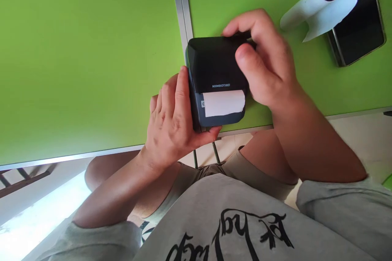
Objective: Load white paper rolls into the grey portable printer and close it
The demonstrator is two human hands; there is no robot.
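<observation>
I watch by head view | black printer (216, 75): centre of frame | left hand (173, 124): holds its left side, fingers nearly straight | right hand (268, 63): half-curled at upper-right corner, grip I cannot tell | I judge: cover (210, 57) closed, paper strip (224, 103) fed out, not yet detached

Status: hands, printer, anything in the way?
Left hand holding black printer; right hand curled at its right side. White paper strip on near end. White paper roll and dark flat device off right, apart from both hands.
</observation>
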